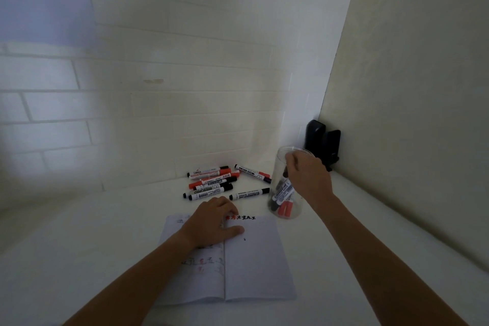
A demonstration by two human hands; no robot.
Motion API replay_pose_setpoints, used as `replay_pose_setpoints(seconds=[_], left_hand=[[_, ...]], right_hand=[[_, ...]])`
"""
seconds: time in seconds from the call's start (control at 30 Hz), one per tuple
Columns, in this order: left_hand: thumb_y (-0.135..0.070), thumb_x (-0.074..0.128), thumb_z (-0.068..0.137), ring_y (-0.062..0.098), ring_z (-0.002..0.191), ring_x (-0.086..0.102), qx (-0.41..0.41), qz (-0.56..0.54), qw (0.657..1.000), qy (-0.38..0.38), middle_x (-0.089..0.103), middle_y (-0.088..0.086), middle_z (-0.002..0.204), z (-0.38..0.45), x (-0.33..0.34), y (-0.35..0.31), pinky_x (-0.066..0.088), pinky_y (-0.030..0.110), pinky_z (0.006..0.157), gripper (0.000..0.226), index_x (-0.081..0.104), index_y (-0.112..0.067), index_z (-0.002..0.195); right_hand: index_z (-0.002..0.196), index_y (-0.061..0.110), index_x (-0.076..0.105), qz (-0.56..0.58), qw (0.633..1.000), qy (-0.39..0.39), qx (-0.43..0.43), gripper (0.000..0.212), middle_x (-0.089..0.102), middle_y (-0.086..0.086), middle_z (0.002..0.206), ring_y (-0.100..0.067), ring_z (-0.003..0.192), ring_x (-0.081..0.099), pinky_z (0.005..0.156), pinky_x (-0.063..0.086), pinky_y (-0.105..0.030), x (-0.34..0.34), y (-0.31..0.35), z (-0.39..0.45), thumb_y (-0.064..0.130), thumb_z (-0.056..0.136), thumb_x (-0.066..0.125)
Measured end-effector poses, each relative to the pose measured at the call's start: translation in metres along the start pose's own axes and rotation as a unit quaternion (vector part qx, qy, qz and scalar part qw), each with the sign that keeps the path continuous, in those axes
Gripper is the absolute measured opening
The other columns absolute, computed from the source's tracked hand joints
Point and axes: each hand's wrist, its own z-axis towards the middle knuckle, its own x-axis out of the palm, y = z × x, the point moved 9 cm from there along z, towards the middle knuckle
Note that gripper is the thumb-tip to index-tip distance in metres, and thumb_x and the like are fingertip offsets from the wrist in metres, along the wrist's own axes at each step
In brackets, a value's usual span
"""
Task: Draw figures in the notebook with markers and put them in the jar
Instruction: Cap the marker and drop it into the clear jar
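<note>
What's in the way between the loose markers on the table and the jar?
Nothing visible. The markers lie left of the jar on bare table; only the right hand is at the jar's open mouth.

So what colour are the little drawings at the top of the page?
Red and black, seen in the head view: small figures along the notebook top edge.

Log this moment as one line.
left hand: resting on notebook | right hand: at jar mouth | markers: some loose on table
</note>
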Motion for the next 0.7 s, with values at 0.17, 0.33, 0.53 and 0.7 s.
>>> replay_pose_setpoints(seconds=[0.17,0.33,0.53,0.7], left_hand=[[-0.078,0.05,0.085,0.001,0.102,0.051,0.005,-0.01,1.0,-0.015,0.056,-0.017,0.114,0.0,-0.002,0.0,0.048,0.028,0.091,0.053,0.063,-0.036,0.115],[-0.076,0.054,0.084,0.001,0.098,0.052,0.012,-0.014,0.999,-0.03,0.057,-0.017,0.108,0.002,-0.004,-0.001,0.049,0.027,0.086,0.05,0.064,-0.034,0.11],[-0.074,0.056,0.083,0.003,0.1,0.052,0.003,-0.019,0.999,-0.039,0.059,-0.014,0.109,0.002,-0.006,-0.001,0.048,0.027,0.088,0.052,0.065,-0.031,0.111],[-0.07,0.056,0.085,0.006,0.099,0.053,0.0,-0.017,0.999,-0.042,0.06,-0.011,0.108,0.002,-0.005,-0.001,0.048,0.03,0.087,0.05,0.065,-0.028,0.111]], right_hand=[[0.103,0.013,0.062,-0.067,0.971,-0.181,-0.139,0.019,0.061,-0.005,0.107,-0.015,0.06,0.058,0.043,0.049,-0.025,-0.029,0.047,-0.042,0.024,0.099,0.046],[0.106,0.015,0.061,-0.017,0.968,-0.02,-0.248,0.015,0.06,-0.002,0.11,-0.013,0.064,0.057,0.05,0.054,-0.028,0.043,0.084,-0.068,0.018,0.096,0.051],[0.13,0.013,0.055,-0.069,0.969,0.183,-0.154,0.035,0.054,-0.005,0.13,-0.025,0.097,0.064,0.07,0.05,-0.033,0.145,0.057,-0.057,0.003,0.097,0.054],[0.135,0.012,0.049,-0.125,0.959,0.211,-0.139,0.047,0.051,-0.01,0.129,-0.028,0.101,0.064,0.071,0.047,-0.034,0.166,0.052,-0.049,-0.003,0.092,0.058]])
